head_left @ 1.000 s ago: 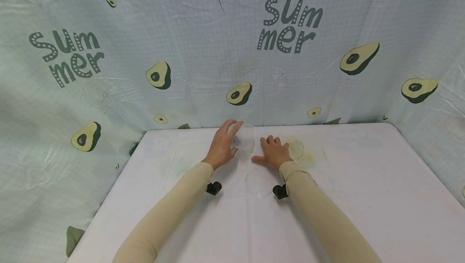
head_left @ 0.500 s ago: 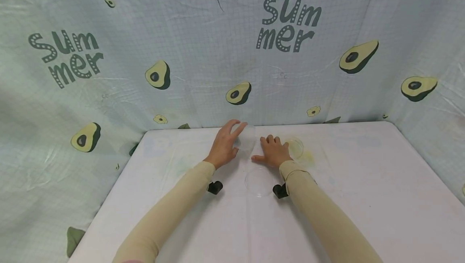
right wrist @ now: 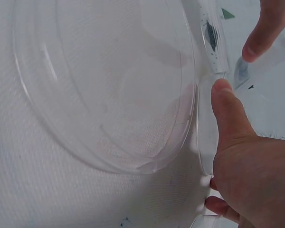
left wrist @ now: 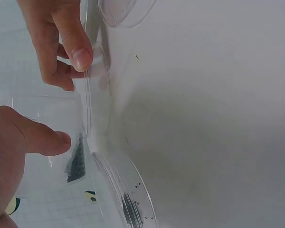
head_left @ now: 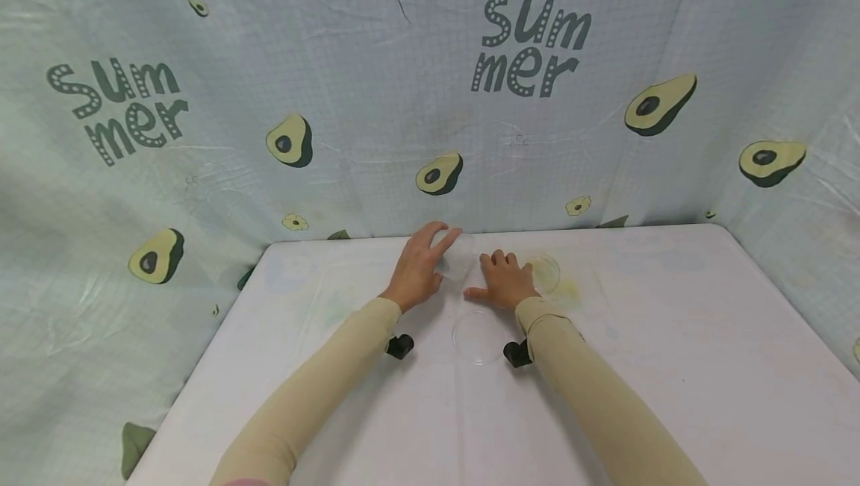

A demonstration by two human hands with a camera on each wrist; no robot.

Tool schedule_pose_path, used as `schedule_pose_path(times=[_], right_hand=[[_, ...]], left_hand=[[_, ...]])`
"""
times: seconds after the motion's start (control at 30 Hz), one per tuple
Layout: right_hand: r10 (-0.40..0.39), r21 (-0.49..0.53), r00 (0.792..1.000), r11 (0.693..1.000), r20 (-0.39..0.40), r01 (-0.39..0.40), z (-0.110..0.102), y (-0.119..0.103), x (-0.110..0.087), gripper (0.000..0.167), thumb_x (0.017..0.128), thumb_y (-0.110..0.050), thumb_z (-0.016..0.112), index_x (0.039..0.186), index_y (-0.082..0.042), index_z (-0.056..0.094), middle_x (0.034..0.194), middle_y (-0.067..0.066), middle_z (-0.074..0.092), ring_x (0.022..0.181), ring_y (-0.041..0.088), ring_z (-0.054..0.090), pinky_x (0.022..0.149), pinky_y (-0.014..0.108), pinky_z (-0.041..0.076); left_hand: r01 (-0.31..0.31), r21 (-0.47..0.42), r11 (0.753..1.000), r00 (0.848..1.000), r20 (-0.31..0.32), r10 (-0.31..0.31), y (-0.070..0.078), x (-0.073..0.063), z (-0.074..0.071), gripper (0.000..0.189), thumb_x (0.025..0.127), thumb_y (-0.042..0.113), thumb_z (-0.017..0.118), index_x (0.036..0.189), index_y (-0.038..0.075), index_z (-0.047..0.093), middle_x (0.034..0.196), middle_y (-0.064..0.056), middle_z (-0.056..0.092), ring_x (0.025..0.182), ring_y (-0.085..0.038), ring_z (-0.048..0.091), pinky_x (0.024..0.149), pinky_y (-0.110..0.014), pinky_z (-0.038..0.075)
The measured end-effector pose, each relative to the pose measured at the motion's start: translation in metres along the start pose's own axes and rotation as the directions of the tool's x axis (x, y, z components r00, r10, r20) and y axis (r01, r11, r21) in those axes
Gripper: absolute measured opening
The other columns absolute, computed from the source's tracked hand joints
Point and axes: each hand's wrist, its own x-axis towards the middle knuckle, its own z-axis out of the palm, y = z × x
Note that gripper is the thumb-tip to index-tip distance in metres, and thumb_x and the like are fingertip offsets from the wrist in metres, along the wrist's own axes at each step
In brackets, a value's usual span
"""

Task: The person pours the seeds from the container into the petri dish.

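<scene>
My left hand (head_left: 416,271) grips a tilted clear plastic cup (left wrist: 40,114), its thumb lying along the side. Small dark grains (left wrist: 77,161) gather in one corner of the cup. Between my hands lies a shallow clear dish (right wrist: 206,126). My right hand (head_left: 504,279) holds this dish at the rim, thumb on one side and fingers farther round. Another clear dish (left wrist: 147,204), under the left hand in the left wrist view, contains a dark heap of grains; in the head view it is hidden.
Nearer the person a clear round dish or lid (head_left: 480,362) lies on the white table (head_left: 672,366). Another clear round piece (head_left: 558,277) is right of the right hand. A patterned curtain (head_left: 363,98) hangs behind the table. A few stray specks dot the tabletop.
My left hand has shifted slightly right, bringing the cup a little toward the right hand. The right hand stays where it was.
</scene>
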Motion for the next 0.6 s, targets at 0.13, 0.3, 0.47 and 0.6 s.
schedule_pose_path(times=[0.13, 0.3, 0.47, 0.6], right_hand=[[0.004, 0.006, 1.0, 1.0, -0.001, -0.004, 0.0003, -0.0001, 0.0, 0.087, 0.081, -0.067, 0.062, 0.144, -0.009, 0.042, 0.131, 0.018, 0.049, 0.121, 0.037, 0.045, 0.096, 0.065, 0.041], [0.004, 0.007, 1.0, 1.0, -0.001, -0.004, -0.0004, -0.0005, 0.0001, 0.087, 0.081, -0.067, 0.062, 0.143, -0.009, 0.042, 0.132, 0.018, 0.049, 0.122, 0.037, 0.045, 0.097, 0.065, 0.041], [0.001, 0.008, 1.0, 1.0, -0.002, -0.001, -0.0025, -0.0006, -0.0003, 0.086, 0.081, -0.066, 0.062, 0.142, -0.009, 0.043, 0.132, 0.018, 0.049, 0.122, 0.037, 0.045, 0.096, 0.065, 0.042], [-0.002, 0.011, 1.0, 1.0, 0.004, 0.002, -0.003, -0.0007, -0.0005, 0.086, 0.081, -0.066, 0.062, 0.142, -0.009, 0.043, 0.132, 0.018, 0.049, 0.122, 0.038, 0.045, 0.096, 0.065, 0.042]], left_hand=[[-0.008, 0.007, 1.0, 1.0, 0.01, 0.008, 0.0014, 0.0011, 0.0004, 0.086, 0.074, 0.006, 0.081, 0.146, 0.027, 0.039, 0.145, -0.005, 0.041, 0.14, -0.024, 0.036, 0.116, -0.042, 0.033], [-0.022, 0.011, 1.0, 1.0, 0.005, 0.022, 0.0024, 0.0027, 0.0016, 0.086, 0.074, 0.002, 0.079, 0.146, 0.026, 0.039, 0.145, -0.005, 0.041, 0.14, -0.024, 0.035, 0.116, -0.043, 0.033], [-0.03, 0.015, 0.999, 1.0, 0.006, 0.03, 0.0036, 0.0051, 0.003, 0.085, 0.075, 0.0, 0.078, 0.146, 0.027, 0.039, 0.145, -0.005, 0.041, 0.141, -0.024, 0.035, 0.117, -0.043, 0.031], [-0.032, 0.016, 0.999, 0.999, 0.007, 0.032, 0.0052, 0.0071, 0.0031, 0.084, 0.075, -0.001, 0.076, 0.145, 0.027, 0.04, 0.145, -0.005, 0.041, 0.141, -0.024, 0.035, 0.118, -0.042, 0.03]])
